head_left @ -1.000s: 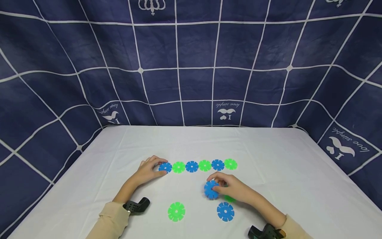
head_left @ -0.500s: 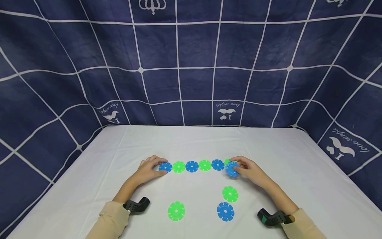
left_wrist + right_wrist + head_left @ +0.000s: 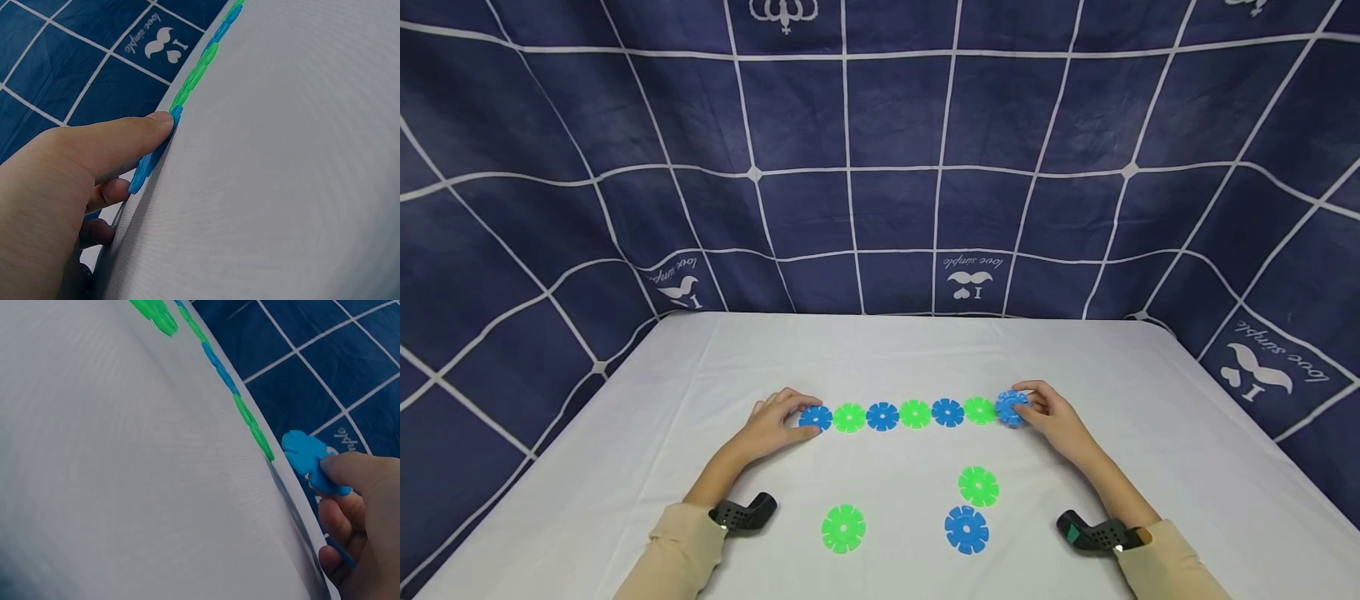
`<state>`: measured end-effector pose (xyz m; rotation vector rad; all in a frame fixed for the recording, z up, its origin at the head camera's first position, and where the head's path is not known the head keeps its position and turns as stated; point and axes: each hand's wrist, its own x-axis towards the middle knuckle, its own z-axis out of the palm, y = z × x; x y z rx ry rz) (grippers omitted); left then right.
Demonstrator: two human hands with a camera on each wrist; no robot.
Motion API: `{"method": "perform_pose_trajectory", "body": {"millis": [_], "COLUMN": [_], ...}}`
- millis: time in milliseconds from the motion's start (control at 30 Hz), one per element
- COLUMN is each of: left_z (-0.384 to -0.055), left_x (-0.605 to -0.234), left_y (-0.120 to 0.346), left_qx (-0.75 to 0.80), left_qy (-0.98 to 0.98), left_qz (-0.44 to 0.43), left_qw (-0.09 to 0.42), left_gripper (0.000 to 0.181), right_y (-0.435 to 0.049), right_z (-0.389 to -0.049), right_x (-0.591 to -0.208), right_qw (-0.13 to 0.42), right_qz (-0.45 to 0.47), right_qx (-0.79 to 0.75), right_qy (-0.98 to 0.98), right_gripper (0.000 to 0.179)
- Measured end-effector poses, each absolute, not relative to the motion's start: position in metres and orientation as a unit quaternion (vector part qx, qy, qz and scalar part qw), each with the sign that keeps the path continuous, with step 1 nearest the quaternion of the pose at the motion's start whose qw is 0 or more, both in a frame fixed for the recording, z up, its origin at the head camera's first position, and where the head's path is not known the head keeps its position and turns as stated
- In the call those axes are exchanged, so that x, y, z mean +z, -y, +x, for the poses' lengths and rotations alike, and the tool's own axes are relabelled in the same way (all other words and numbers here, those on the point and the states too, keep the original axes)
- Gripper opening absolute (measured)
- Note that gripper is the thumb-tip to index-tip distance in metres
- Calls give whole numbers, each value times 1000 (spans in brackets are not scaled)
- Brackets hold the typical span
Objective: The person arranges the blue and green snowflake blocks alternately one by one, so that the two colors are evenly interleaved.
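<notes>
A row of notched plastic flower discs, alternating blue and green, lies across the white table. At its left end, my left hand (image 3: 777,423) holds a blue flower disc (image 3: 816,418) between thumb and fingers; the left wrist view shows the thumb on its near edge. My right hand (image 3: 1054,417) pinches another blue flower disc (image 3: 303,453) at the right end, beside the last green flower disc (image 3: 980,411). In the right wrist view this held disc is tilted and raised off the cloth. Its far side is hidden by the fingers.
Nearer to me lie a loose green disc (image 3: 978,487), a blue disc (image 3: 967,530) just below it, and another green disc (image 3: 843,529) to the left. A dark blue checked curtain (image 3: 895,208) stands behind the white-covered table (image 3: 880,358).
My right hand has carried the blue flower disc from above the loose discs up and right to the row's right end. The left hand stays in place.
</notes>
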<state>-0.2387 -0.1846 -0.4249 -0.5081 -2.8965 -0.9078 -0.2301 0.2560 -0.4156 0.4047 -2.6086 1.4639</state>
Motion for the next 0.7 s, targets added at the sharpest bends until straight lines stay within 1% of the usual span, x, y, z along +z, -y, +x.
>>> {"method": "perform_pose_trajectory", "body": {"millis": [300, 433, 567, 700], "left_z": [-237, -237, -237, -238], "left_x": [-425, -425, -423, -422], "left_y": [185, 185, 185, 184], "left_qx": [-296, -295, -296, -298], "left_qy": [940, 940, 940, 939], "left_qz": [-168, -169, -168, -170], "left_qw": [30, 29, 29, 31], "left_gripper": [45, 44, 44, 44], "right_y": [-259, -259, -258, -258], "right_z": [-232, -234, -233, -231], "right_x": [-422, -424, -425, -425], "right_qw": [105, 127, 134, 135], "right_qz": [82, 77, 76, 100], "right_qx": [403, 363, 348, 317], "right_qy": [905, 920, 925, 933], "right_gripper": [30, 28, 27, 21]}}
